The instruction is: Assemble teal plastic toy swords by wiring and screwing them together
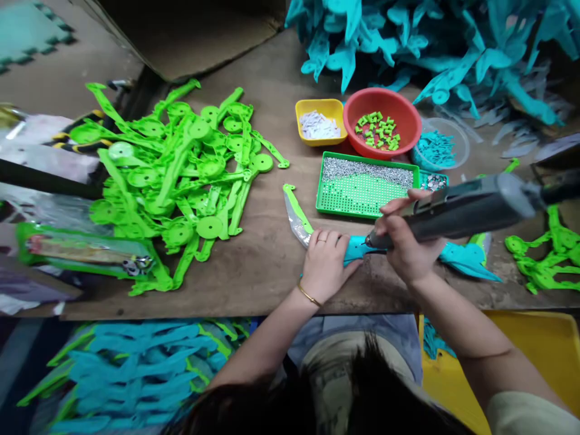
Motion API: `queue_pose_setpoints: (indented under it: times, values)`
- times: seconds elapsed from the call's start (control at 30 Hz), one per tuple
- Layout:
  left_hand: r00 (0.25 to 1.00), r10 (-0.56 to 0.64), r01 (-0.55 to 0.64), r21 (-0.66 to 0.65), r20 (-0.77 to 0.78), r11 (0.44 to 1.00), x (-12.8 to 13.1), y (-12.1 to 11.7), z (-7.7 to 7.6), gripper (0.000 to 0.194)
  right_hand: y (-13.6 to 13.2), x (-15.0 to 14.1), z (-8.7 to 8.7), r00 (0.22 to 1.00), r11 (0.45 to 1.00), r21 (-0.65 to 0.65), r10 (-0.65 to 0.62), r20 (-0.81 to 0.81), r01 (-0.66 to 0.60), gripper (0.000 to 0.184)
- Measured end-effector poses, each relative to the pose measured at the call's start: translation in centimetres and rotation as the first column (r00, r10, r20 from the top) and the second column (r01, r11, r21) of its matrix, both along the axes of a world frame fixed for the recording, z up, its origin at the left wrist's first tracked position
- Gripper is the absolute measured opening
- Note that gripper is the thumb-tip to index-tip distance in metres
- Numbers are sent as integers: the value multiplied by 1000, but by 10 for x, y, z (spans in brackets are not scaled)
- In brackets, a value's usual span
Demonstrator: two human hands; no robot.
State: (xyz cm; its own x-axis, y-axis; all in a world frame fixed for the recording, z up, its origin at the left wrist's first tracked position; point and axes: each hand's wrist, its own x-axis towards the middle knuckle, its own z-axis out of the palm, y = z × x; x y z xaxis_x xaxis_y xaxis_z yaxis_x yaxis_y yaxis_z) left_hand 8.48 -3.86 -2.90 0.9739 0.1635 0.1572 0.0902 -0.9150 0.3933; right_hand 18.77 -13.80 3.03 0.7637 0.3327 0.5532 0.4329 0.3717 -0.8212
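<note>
My right hand (410,241) is wrapped round a grey electric screwdriver (471,208), whose thin tip meets a blue plastic part (356,249) on the table. My left hand (325,263) presses down over the other end of that part, fingers bent across it and thumb along its lower edge. From under the left fingers a bright green arm with a clear curved blade (295,214) sticks out to the upper left. The blue part's pointed tail (471,260) shows beyond my right hand, with a bit of green and clear plastic beside it.
A green tray (367,202) of small screws lies just ahead, behind it a yellow bowl (319,142), a red bowl (357,99) and a clear tub (460,142) of blue pieces. Green parts (181,175) heap at left; blue parts (399,36) pile at the back right.
</note>
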Motion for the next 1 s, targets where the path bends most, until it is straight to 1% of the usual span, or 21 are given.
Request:
queue_pose_setpoints:
  times: [0.07, 0.13, 0.23, 0.3, 0.37, 0.4, 0.5, 0.53, 0.57, 0.6, 0.63, 0.67, 0.7, 0.73, 0.77, 0.87, 0.93, 1.0]
  values:
    - [1000, -1, 1, -8, 10, 1000, 0, 0, 0, 43, -7, -8, -10, 999, 999, -48, 22, 38, -20, 41]
    - [1000, 2, -1, -11, 21, 1000, 0, -1, -1, 42, -9, -9, -22, 997, 996, -87, 17, 72, -10, 40]
    - [999, 9, -8, -17, 33, 1000, 1, -2, -4, 39, -6, -8, -39, 997, 984, -176, 4, 76, 10, 36]
    - [999, 6, -5, -27, 37, 1000, 1, -3, -5, 39, -6, -9, -46, 998, 976, -219, 10, 69, 5, 37]
    - [999, 6, -4, -41, 38, 999, 0, -3, -6, 40, -6, -12, -45, 998, 975, -221, 26, 62, -11, 39]
    - [999, 8, -7, -49, 36, 999, -1, -3, -6, 40, -6, -12, -41, 998, 975, -220, 39, 54, -26, 39]
    - [999, 33, -32, -37, 15, 999, -6, 1, -3, 39, -1, -4, -22, 998, 979, -197, 64, 19, -59, 37]
    - [999, 44, -44, -15, 3, 999, -8, 2, -1, 40, 3, 2, -14, 999, 987, -160, 38, 17, -35, 35]
    - [999, 54, -53, 14, -8, 998, -9, 3, 2, 41, 8, 10, -7, 1000, 994, -103, -18, 25, 21, 32]
    - [998, 61, -60, 44, -15, 997, -9, 4, 4, 44, 14, 20, -2, 995, 994, -37, -98, 35, 99, 30]
    - [998, 59, -58, 70, -15, 996, -7, 3, 7, 49, 21, 29, 0, 982, 983, 19, -186, 39, 185, 29]
    - [999, 49, -48, 87, -11, 995, -5, 3, 9, 54, 27, 38, 0, 964, 964, 47, -263, 37, 261, 28]
    - [999, 34, -33, 94, -8, 995, -2, 1, 11, 59, 33, 45, -3, 948, 948, 44, -317, 32, 316, 29]
    - [1000, 14, -13, 94, -8, 995, 2, -1, 12, 60, 38, 51, -8, 939, 939, 21, -342, 23, 342, 31]
    - [1000, -4, 5, 92, -17, 996, 7, -3, 12, 55, 41, 55, -13, 938, 938, -10, -346, 13, 346, 33]
    - [997, -32, 37, 81, -64, 996, 16, -8, 10, 29, 45, 57, -29, 946, 945, -62, -324, -15, 323, 36]
    - [997, -34, 39, 68, -71, 997, 18, -8, 7, 24, 44, 55, -33, 954, 953, -67, -298, -27, 295, 37]
    - [998, -29, 33, 55, -58, 998, 17, -7, 4, 26, 43, 54, -34, 963, 962, -54, -268, -32, 266, 35]
